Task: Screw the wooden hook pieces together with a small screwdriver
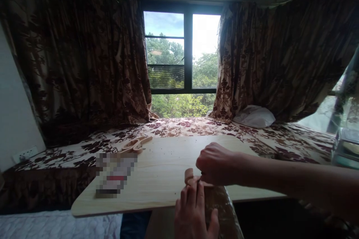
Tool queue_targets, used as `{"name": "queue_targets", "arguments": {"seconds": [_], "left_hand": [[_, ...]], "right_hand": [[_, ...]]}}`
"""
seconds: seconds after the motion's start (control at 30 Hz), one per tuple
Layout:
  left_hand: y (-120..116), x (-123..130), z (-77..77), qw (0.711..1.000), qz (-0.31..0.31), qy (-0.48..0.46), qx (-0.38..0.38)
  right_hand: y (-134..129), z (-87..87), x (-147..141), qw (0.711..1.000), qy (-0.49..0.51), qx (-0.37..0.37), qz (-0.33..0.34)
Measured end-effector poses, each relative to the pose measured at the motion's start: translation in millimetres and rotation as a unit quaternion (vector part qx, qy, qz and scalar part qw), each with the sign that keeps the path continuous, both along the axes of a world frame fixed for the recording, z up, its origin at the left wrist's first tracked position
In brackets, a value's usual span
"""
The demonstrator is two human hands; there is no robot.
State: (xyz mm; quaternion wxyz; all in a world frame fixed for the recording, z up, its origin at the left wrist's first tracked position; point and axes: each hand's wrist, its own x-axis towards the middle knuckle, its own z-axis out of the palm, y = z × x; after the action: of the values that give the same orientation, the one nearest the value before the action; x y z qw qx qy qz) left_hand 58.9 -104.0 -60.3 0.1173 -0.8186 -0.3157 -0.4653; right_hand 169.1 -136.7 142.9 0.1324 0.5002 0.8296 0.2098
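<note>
My left hand [193,209] lies with its fingers stretched forward on a brown, shiny-surfaced block or box [223,209] at the table's near edge. Its fingertips touch a tan strip, leather-like, whose end [189,174] curls up just beyond them. Closed in a fist, my right hand [214,162] is right above the strip, close to the left fingertips. A small dark tip shows under the fist; the rest of what it grips is hidden by the fingers.
A pale wooden table [157,179] bears several small dark specks. More tan straps [136,145] lie at its far left, beside a blurred-out flat item [117,175]. Behind is a flower-patterned covered ledge [185,125] with a white bag-like bundle [254,115], below a window.
</note>
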Motion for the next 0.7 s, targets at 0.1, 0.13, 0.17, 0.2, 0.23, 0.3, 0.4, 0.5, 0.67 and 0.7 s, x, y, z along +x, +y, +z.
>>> {"name": "queue_targets", "arguments": {"seconds": [0.1, 0.13, 0.17, 0.2, 0.23, 0.3, 0.4, 0.5, 0.67, 0.7], "left_hand": [[0.5, 0.0, 0.1, 1.0, -0.012, -0.008, 0.001], [0.4, 0.3, -0.1, 1.0, -0.014, -0.011, 0.0], [0.2, 0.7, -0.5, 1.0, -0.014, -0.013, -0.001], [0.0, 1.1, -1.1, 1.0, -0.012, -0.014, -0.003], [-0.2, 1.4, -1.6, 1.0, -0.009, -0.014, -0.006], [-0.3, 1.7, -2.6, 1.0, -0.001, -0.01, -0.009], [0.9, 0.0, -2.3, 1.0, 0.003, -0.004, -0.002], [3.0, -3.7, -0.1, 1.0, 0.001, 0.024, 0.017], [5.2, -4.9, -1.1, 0.998, 0.015, 0.053, 0.035], [5.7, -3.6, -2.7, 0.998, 0.021, 0.048, 0.036]], "right_hand": [[-0.6, 3.9, 3.0, 0.999, 0.005, -0.027, 0.027], [-1.2, 4.8, 3.9, 0.999, 0.003, -0.032, 0.043], [-1.9, 5.3, 4.6, 0.998, -0.003, -0.031, 0.058], [-2.6, 5.5, 4.9, 0.997, -0.011, -0.025, 0.07], [-3.1, 5.3, 4.9, 0.997, -0.02, -0.016, 0.078], [-3.6, 4.0, 4.5, 0.996, -0.029, -0.007, 0.083], [-2.9, 1.2, 3.9, 0.997, -0.016, -0.029, 0.065], [-2.2, 1.0, 3.9, 0.999, -0.005, -0.038, 0.034], [-5.7, 7.7, 2.4, 0.999, 0.004, -0.042, 0.013], [-7.0, 8.6, 1.9, 0.999, 0.004, -0.04, 0.022]]}}
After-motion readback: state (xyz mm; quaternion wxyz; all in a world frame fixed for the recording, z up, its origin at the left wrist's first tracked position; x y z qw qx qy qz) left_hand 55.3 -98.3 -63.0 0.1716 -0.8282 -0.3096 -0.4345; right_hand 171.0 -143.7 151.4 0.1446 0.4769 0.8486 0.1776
